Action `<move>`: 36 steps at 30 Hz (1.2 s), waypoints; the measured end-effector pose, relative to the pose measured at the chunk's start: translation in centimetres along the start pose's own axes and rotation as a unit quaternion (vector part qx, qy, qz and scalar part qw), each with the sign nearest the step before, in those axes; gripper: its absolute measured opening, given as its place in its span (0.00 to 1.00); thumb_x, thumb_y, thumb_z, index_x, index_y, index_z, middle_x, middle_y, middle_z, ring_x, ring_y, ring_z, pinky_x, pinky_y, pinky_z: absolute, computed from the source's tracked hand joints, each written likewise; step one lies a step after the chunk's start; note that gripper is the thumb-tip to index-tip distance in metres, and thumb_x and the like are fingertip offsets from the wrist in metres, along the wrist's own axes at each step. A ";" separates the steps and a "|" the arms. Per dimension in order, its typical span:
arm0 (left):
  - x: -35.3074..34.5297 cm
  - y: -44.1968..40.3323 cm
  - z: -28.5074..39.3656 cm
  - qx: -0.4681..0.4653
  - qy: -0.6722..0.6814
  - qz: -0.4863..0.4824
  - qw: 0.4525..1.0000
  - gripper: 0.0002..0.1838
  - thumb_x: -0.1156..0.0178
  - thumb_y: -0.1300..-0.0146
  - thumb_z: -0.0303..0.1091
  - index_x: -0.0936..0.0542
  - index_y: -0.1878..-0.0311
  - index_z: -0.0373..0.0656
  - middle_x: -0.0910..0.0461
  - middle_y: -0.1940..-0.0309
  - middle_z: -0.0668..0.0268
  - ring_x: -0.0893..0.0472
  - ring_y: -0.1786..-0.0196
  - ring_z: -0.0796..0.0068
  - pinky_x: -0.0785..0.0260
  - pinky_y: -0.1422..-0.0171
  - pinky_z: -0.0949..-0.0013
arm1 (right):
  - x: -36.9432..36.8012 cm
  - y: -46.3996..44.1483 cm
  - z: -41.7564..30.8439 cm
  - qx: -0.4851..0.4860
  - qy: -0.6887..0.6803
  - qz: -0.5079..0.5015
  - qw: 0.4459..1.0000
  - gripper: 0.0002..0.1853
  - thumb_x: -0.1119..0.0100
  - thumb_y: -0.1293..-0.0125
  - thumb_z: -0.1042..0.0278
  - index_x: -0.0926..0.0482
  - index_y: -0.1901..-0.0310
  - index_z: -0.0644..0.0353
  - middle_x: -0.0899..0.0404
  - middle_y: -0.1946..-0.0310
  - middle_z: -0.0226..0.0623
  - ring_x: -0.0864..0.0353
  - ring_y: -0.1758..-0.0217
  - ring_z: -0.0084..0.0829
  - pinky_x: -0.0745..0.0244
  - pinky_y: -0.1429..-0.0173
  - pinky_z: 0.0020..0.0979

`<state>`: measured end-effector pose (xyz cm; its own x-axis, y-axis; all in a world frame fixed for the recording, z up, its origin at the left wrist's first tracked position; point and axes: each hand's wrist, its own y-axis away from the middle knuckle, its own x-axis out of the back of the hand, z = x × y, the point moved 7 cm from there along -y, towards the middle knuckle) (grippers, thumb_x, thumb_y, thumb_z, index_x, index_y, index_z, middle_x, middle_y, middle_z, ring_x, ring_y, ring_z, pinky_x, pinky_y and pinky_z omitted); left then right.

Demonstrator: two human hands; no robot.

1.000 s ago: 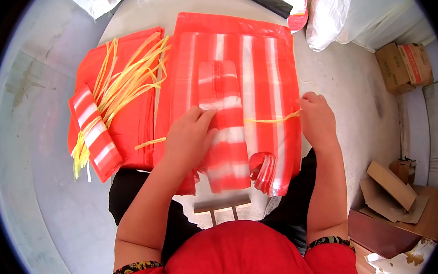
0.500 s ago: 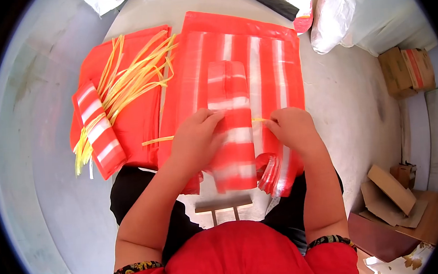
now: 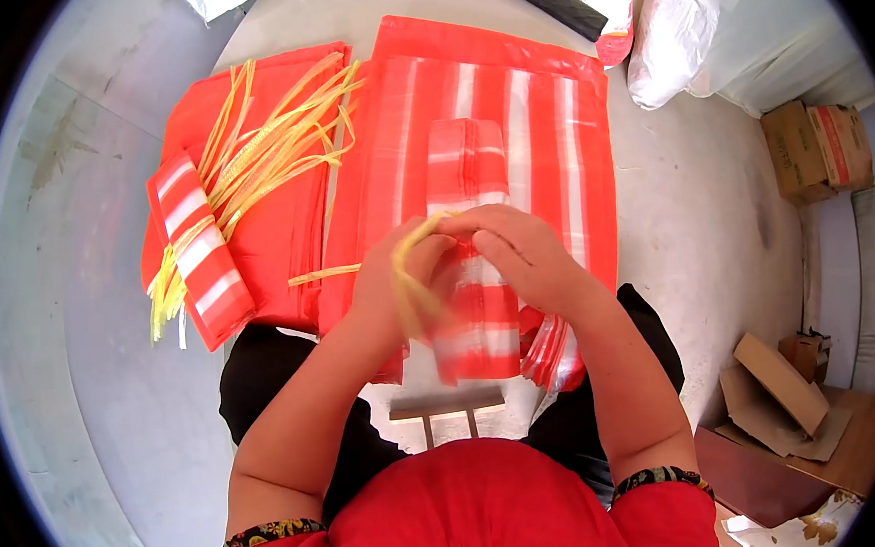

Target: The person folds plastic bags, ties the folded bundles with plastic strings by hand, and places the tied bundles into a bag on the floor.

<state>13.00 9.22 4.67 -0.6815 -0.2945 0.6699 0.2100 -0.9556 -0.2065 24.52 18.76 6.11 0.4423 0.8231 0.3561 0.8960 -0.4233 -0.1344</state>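
A folded bundle of red-and-white striped plastic bags (image 3: 466, 156) lies lengthwise on a flat stack of the same bags (image 3: 571, 165). My left hand (image 3: 383, 277) is closed around the bundle's left side, its fingertips on top. Over the bundle, my right hand (image 3: 521, 253) pinches a yellow tie strip (image 3: 404, 260), which loops across the left fingers and is blurred at its loose end. Another piece of yellow strip (image 3: 322, 275) sticks out left of my left hand. The fingertips of both hands meet and partly hide each other.
On the left, a tied striped bundle (image 3: 199, 250) and many loose yellow strips (image 3: 274, 143) rest on red bags (image 3: 282, 273). A black roll (image 3: 541, 1) and white sack (image 3: 676, 33) are at the back. Cardboard boxes (image 3: 801, 156) stand at right.
My right hand has moved left from beside the bundle to above it, bringing the yellow strip across to my left fingers. My left hand stays on the bundle.
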 end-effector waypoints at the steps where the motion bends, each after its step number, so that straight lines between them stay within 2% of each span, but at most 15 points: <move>1: -0.2 -0.1 -0.5 -0.051 -0.020 0.017 0.998 0.15 0.29 0.41 0.26 0.16 0.50 0.38 0.17 0.53 0.57 0.15 0.51 0.50 0.21 0.48 0.56 | -0.5 -0.1 0.4 -0.029 -0.017 0.000 0.999 0.16 0.49 0.21 0.73 0.17 0.38 0.64 0.15 0.42 0.45 0.18 0.39 0.42 0.25 0.31 0.40; 2: -0.1 0.0 -0.6 -0.101 -0.040 0.034 0.994 0.15 0.29 0.41 0.25 0.16 0.50 0.38 0.17 0.54 0.57 0.15 0.51 0.50 0.21 0.48 0.56 | -0.8 -0.2 0.4 -0.026 0.015 -0.001 1.000 0.17 0.48 0.22 0.73 0.18 0.37 0.63 0.15 0.42 0.45 0.18 0.38 0.43 0.25 0.32 0.40; 3: 0.3 0.1 -1.0 -0.053 -0.017 0.017 0.998 0.15 0.31 0.43 0.22 0.16 0.51 0.37 0.17 0.54 0.58 0.16 0.50 0.50 0.21 0.48 0.56 | -1.0 -0.3 0.5 -0.023 0.048 -0.002 0.999 0.17 0.47 0.23 0.73 0.18 0.37 0.62 0.15 0.42 0.45 0.18 0.38 0.44 0.25 0.32 0.41; 7: 3.2 0.4 -0.2 -0.048 -0.145 0.008 0.988 0.10 0.32 0.43 0.23 0.18 0.57 0.38 0.18 0.56 0.58 0.17 0.51 0.52 0.23 0.49 0.53 | -1.4 -0.4 1.2 -0.007 0.136 -0.005 0.991 0.18 0.44 0.26 0.75 0.18 0.36 0.60 0.15 0.41 0.46 0.18 0.39 0.46 0.24 0.33 0.41; 9: 4.0 0.9 -0.7 -0.063 -0.235 -0.007 0.970 0.08 0.32 0.42 0.24 0.18 0.59 0.39 0.18 0.56 0.59 0.18 0.51 0.52 0.24 0.50 0.52 | -1.4 -0.4 1.2 -0.007 0.142 -0.008 0.990 0.18 0.43 0.26 0.74 0.18 0.37 0.60 0.15 0.42 0.46 0.17 0.39 0.46 0.23 0.34 0.40; 12: 4.2 1.4 -1.6 -0.075 -0.268 -0.005 0.960 0.06 0.32 0.39 0.29 0.19 0.61 0.40 0.18 0.60 0.57 0.18 0.54 0.51 0.25 0.51 0.50 | -1.5 -0.5 1.1 -0.029 0.124 -0.008 0.992 0.18 0.41 0.27 0.74 0.18 0.38 0.62 0.14 0.44 0.47 0.16 0.41 0.47 0.22 0.35 0.40; 15: 4.3 0.7 -2.7 0.058 -0.214 -0.057 0.974 0.06 0.34 0.34 0.31 0.19 0.60 0.39 0.17 0.64 0.55 0.17 0.57 0.49 0.25 0.52 0.50 | -1.5 -0.6 1.0 -0.042 0.112 -0.004 0.993 0.18 0.39 0.28 0.74 0.18 0.39 0.63 0.13 0.46 0.47 0.15 0.43 0.47 0.21 0.37 0.40; 18: 5.6 0.0 -2.4 0.071 -0.157 0.046 0.984 0.07 0.35 0.31 0.33 0.18 0.59 0.38 0.16 0.66 0.53 0.16 0.59 0.47 0.25 0.54 0.50 | -1.5 -0.6 1.0 -0.047 0.115 -0.004 0.992 0.19 0.38 0.30 0.75 0.18 0.38 0.62 0.13 0.46 0.47 0.14 0.44 0.47 0.20 0.38 0.40; 21: 5.7 -0.7 -2.7 0.095 -0.157 0.102 0.978 0.08 0.35 0.29 0.34 0.18 0.58 0.38 0.15 0.64 0.52 0.15 0.59 0.47 0.25 0.56 0.50 | -1.5 -0.6 0.6 -0.030 0.155 -0.016 0.987 0.19 0.37 0.30 0.74 0.17 0.38 0.61 0.13 0.46 0.47 0.14 0.44 0.47 0.19 0.40 0.40; 24: 5.2 -1.4 -2.8 0.101 -0.132 0.102 0.981 0.07 0.34 0.30 0.33 0.17 0.57 0.38 0.15 0.64 0.54 0.15 0.60 0.48 0.24 0.56 0.53 | -1.5 -0.6 0.4 -0.020 0.167 -0.016 0.986 0.19 0.36 0.31 0.74 0.17 0.39 0.60 0.13 0.47 0.46 0.14 0.45 0.46 0.19 0.41 0.40; 27: 4.6 -1.7 -1.5 0.121 0.017 0.056 0.991 0.05 0.33 0.32 0.31 0.16 0.56 0.42 0.15 0.64 0.58 0.15 0.60 0.54 0.24 0.57 0.54 | -1.5 -0.5 0.5 -0.019 0.144 0.014 0.989 0.18 0.35 0.32 0.74 0.17 0.41 0.60 0.13 0.49 0.44 0.14 0.48 0.44 0.19 0.44 0.39; 30: 3.5 -1.6 0.4 -0.025 0.021 0.026 0.999 0.07 0.33 0.34 0.28 0.15 0.54 0.43 0.15 0.64 0.60 0.15 0.60 0.57 0.23 0.57 0.58 | -1.4 -0.6 0.5 -0.021 0.111 0.044 0.993 0.15 0.36 0.32 0.72 0.16 0.44 0.57 0.14 0.55 0.42 0.15 0.51 0.45 0.20 0.48 0.42; 33: 3.2 -1.3 3.3 -0.143 -0.008 0.024 0.989 0.09 0.31 0.35 0.25 0.14 0.52 0.41 0.15 0.63 0.61 0.16 0.62 0.66 0.24 0.56 0.66 | -1.5 -0.5 1.0 -0.021 0.077 0.048 0.996 0.13 0.37 0.31 0.71 0.15 0.46 0.56 0.15 0.59 0.42 0.16 0.53 0.45 0.22 0.50 0.43; 36: 3.0 -1.4 3.1 -0.079 0.078 -0.012 0.994 0.14 0.33 0.33 0.24 0.15 0.45 0.40 0.15 0.60 0.65 0.17 0.60 0.71 0.24 0.55 0.66 | -1.6 -0.3 1.6 -0.031 0.038 0.052 0.997 0.11 0.38 0.30 0.72 0.15 0.48 0.57 0.16 0.60 0.43 0.16 0.56 0.46 0.22 0.51 0.43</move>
<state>12.82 9.64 9.15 -0.7880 -0.2565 0.5597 0.0884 -0.9468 -0.3095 23.60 18.21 4.09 0.5266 0.7435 0.4122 0.8401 -0.5294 -0.1183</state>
